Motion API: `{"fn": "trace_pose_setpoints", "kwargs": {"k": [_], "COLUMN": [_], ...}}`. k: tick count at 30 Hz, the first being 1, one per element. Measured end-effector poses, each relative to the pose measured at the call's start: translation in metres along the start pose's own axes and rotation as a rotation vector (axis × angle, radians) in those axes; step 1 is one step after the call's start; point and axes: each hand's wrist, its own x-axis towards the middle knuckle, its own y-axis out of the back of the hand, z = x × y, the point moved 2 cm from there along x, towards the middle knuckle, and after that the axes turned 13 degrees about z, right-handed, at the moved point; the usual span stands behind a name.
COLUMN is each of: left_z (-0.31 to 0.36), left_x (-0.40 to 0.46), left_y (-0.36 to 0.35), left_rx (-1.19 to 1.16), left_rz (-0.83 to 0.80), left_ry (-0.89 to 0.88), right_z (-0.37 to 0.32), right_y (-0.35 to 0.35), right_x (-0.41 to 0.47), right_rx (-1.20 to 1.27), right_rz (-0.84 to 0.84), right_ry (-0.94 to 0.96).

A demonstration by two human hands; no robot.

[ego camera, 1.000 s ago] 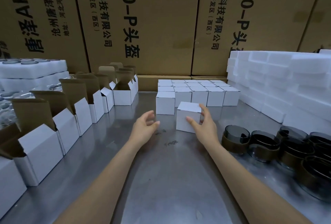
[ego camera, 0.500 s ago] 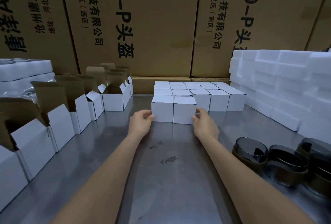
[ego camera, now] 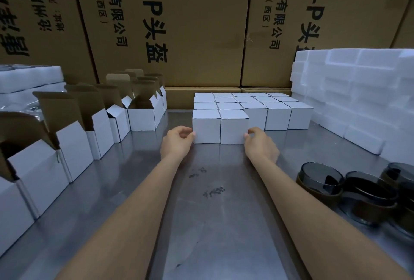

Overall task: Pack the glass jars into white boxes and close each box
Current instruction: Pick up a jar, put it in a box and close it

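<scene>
Left hand (ego camera: 178, 143): fingers loosely curled, tips touching the left edge of the front closed white boxes (ego camera: 220, 127); nothing gripped. Right hand (ego camera: 259, 145): likewise curled against their right edge. Bare steel surface (ego camera: 224, 223) is left open at lower centre. Open boxes (ego camera: 74, 143) are lined along the left; glass jars (ego camera: 349, 190) are grouped lower right, below foam blocks (ego camera: 358, 91).

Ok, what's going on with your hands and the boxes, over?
Left hand and right hand touching front two closed boxes. Glass jars waiting right. Nothing blocking.
</scene>
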Motion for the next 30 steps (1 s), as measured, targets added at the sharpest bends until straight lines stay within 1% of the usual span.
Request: {"fn": "trace_pose_setpoints", "kwargs": {"k": [6,10,14,17,19,20,21,23,25,26,28,30], "left_z": [0.001,0.003,0.005,0.009,0.012,0.013,0.014,0.014,0.015,0.015,0.015,0.016], "left_x": [-0.003,-0.011,-0.027,-0.047,-0.060,-0.067,-0.073,-0.085,-0.097,-0.103,-0.115,-0.125], "left_y": [0.003,0.006,0.019,0.030,0.037,0.040,0.043,0.050,0.058,0.062,0.071,0.079], "left_rx": [-0.001,-0.002,-0.112,-0.138,-0.146,-0.148,-0.146,-0.144,-0.167,-0.185,-0.220,-0.252], "left_rz": [-0.050,-0.129,-0.080,-0.056,-0.054,-0.050,-0.047,-0.045,-0.045,-0.044,-0.046,-0.061], "left_ry": [-0.017,-0.021,0.006,-0.007,-0.014,-0.015,-0.018,-0.029,-0.030,-0.027,-0.025,-0.029], "right_z": [-0.002,-0.007,-0.009,-0.009,-0.011,-0.012,-0.012,-0.012,-0.010,-0.008,0.000,0.012], "right_y": [0.004,0.009,0.017,0.027,0.038,0.046,0.053,0.071,0.088,0.096,0.110,0.120], "right_x": [-0.003,-0.011,-0.026,-0.047,-0.066,-0.076,-0.087,-0.110,-0.125,-0.130,-0.132,-0.130], "right_rx": [0.010,-0.009,-0.017,0.045,0.032,0.008,-0.021,-0.068,-0.143,-0.184,-0.241,-0.264], "right_rz": [0.007,0.040,0.050,0.002,-0.023,-0.016,0.012,0.126,0.259,0.328,0.435,0.436], "right_ry": [-0.010,-0.004,0.018,0.015,0.068,0.139,0.247,0.485,0.623,0.634,0.578,0.486]}}
